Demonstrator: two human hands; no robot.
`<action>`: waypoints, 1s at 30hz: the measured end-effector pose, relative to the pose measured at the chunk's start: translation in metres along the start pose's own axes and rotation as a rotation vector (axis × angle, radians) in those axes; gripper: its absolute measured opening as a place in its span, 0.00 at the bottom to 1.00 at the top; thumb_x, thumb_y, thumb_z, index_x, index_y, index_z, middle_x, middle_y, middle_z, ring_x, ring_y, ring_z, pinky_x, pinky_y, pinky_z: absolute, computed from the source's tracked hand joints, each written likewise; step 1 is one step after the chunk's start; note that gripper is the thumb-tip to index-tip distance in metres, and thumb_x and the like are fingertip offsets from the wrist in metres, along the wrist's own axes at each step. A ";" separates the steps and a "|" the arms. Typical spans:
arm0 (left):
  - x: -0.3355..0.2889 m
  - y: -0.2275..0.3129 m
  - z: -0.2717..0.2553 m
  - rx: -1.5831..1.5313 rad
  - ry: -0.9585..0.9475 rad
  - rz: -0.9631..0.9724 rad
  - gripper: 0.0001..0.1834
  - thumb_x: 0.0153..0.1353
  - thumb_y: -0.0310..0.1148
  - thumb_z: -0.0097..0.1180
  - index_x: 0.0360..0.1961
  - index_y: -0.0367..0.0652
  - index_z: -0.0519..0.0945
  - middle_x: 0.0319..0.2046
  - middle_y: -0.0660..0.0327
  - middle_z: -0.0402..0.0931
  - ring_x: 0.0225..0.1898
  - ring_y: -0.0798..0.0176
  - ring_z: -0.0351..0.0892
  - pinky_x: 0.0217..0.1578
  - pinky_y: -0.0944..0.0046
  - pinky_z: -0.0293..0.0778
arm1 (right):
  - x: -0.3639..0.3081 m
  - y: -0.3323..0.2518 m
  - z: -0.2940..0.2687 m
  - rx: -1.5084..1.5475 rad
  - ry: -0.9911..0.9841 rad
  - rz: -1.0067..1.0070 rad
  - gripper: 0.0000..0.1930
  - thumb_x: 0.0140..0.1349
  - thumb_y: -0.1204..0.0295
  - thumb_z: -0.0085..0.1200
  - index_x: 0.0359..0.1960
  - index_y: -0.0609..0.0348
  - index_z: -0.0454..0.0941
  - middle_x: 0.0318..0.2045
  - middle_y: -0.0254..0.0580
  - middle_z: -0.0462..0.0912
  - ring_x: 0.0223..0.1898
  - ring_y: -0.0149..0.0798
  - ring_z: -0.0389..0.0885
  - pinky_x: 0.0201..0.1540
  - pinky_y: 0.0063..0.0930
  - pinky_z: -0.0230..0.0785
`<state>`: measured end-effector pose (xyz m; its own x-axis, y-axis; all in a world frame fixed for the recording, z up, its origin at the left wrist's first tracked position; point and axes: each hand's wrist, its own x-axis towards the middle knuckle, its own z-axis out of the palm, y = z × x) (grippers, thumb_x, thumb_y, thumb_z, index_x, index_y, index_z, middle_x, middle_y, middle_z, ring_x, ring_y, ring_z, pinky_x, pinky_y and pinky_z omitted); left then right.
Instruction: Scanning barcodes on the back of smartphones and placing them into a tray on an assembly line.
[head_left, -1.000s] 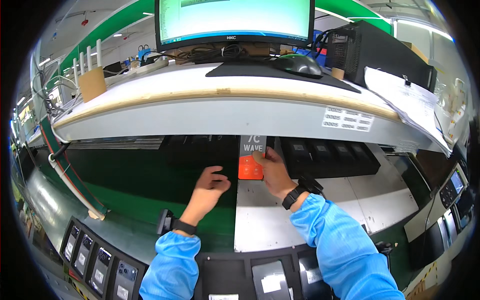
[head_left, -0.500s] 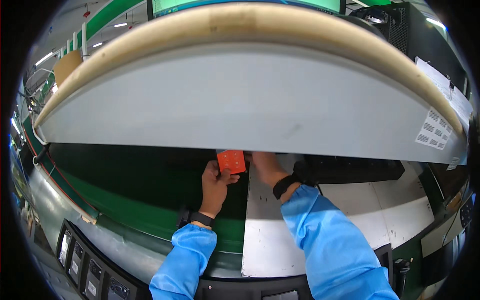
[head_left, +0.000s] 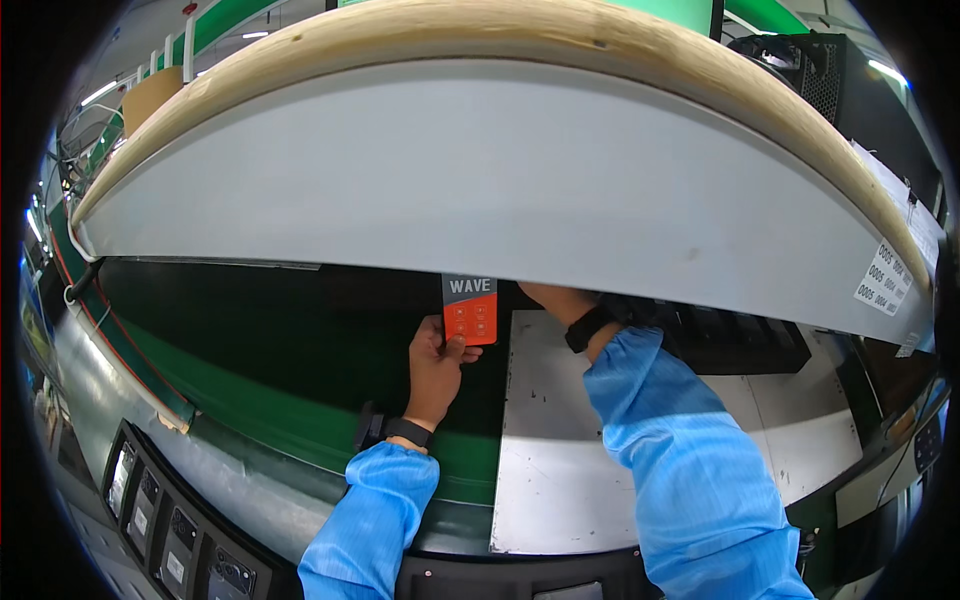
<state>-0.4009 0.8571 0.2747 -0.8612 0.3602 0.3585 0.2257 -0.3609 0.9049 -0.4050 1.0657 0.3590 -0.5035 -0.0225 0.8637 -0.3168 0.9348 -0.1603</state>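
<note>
My left hand (head_left: 437, 365) is closed, thumb in front, on the lower end of a flat orange-and-grey rectangular piece (head_left: 470, 318) with small printed icons. It could be a phone under a printed film or a thin box; I cannot tell which. The piece stands roughly upright over the dark green surface, its upper end close to the lower edge of a grey panel. My right hand (head_left: 555, 300) reaches under that panel beside a black tray (head_left: 740, 350). Its fingers are hidden there, so what it touches does not show.
The broad grey panel (head_left: 430, 170) with a pale rounded edge crosses the view above my hands. A white board (head_left: 560, 430) lies under my right forearm. Phones sit in a black compartment tray (head_left: 195, 500) at lower left; another black tray (head_left: 470, 578) is at the lower edge.
My right hand has moved to the right and farther under the panel, away from the orange-and-grey piece. More of the piece's grey upper part shows. My left hand keeps its hold.
</note>
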 end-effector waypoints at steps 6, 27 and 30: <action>0.000 -0.001 0.001 -0.024 0.005 -0.010 0.08 0.73 0.19 0.48 0.50 0.33 0.70 0.42 0.52 0.83 0.37 0.63 0.86 0.39 0.66 0.83 | 0.003 -0.001 -0.009 -0.078 -0.019 -0.095 0.12 0.70 0.65 0.54 0.48 0.58 0.80 0.43 0.48 0.85 0.41 0.52 0.84 0.46 0.46 0.75; 0.001 -0.011 -0.001 0.079 0.048 0.182 0.08 0.68 0.18 0.52 0.47 0.33 0.73 0.40 0.58 0.82 0.42 0.65 0.84 0.40 0.65 0.83 | -0.059 -0.094 -0.087 0.334 -0.373 -0.013 0.05 0.56 0.76 0.67 0.33 0.55 0.84 0.34 0.38 0.76 0.39 0.42 0.78 0.43 0.35 0.72; -0.001 -0.010 -0.001 0.041 0.064 0.133 0.07 0.68 0.18 0.52 0.46 0.34 0.73 0.39 0.58 0.82 0.42 0.65 0.84 0.40 0.64 0.84 | -0.055 -0.095 -0.087 0.361 -0.395 0.020 0.06 0.56 0.77 0.67 0.34 0.55 0.83 0.35 0.38 0.75 0.39 0.42 0.78 0.42 0.34 0.72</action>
<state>-0.4029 0.8598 0.2650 -0.8495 0.2553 0.4617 0.3569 -0.3663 0.8593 -0.2779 1.0091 0.3684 -0.7544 -0.2032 0.6241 -0.5256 0.7566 -0.3890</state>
